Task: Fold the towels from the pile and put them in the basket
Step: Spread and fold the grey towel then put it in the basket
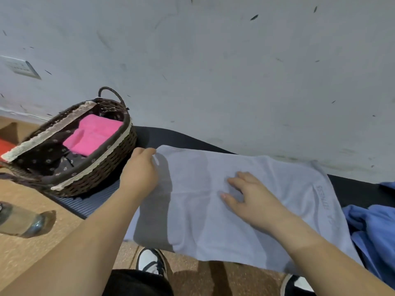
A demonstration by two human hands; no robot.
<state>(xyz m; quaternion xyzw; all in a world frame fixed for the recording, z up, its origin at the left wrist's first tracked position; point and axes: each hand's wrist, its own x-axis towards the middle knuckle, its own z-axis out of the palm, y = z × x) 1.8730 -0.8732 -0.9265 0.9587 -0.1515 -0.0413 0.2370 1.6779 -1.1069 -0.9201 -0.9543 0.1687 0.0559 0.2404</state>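
Note:
A pale lilac towel (267, 221) lies spread flat on a dark mat (94, 201), its near edge hanging over the mat's front. My left hand (140, 169) pinches the towel's far left corner. My right hand (252, 197) rests flat on the towel's middle with fingers spread. A dark wicker basket (102, 174) with a floral liner stands at the left on the mat. A folded pink towel (94, 133) lies inside it. A crumpled blue towel pile (374, 231) sits at the right edge.
A clear plastic bottle (21, 223) lies on the tan floor at the left. A scuffed white wall (213, 60) rises directly behind the mat. My shoes (151, 261) show at the bottom, just under the towel's hanging edge.

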